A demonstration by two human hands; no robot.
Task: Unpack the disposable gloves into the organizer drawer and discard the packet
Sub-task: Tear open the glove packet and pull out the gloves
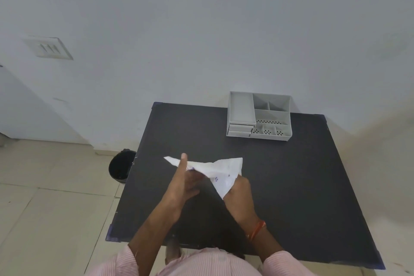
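A white glove packet (216, 169) with blue print is held above the middle of the black table (291, 186). My left hand (184, 180) grips its left part, thumb on top. My right hand (239, 195) holds its lower right corner from below. The packet is stretched and creased between both hands. The grey organizer (259, 116) stands at the table's far right, with open compartments on top and small drawers (240, 129) at its front left, which look shut. No loose gloves are visible.
A black bin (122, 167) stands on the tiled floor just left of the table's left edge. A white wall runs behind the table, with a switch plate (49, 48) at upper left. My pink striped sleeves fill the bottom edge.
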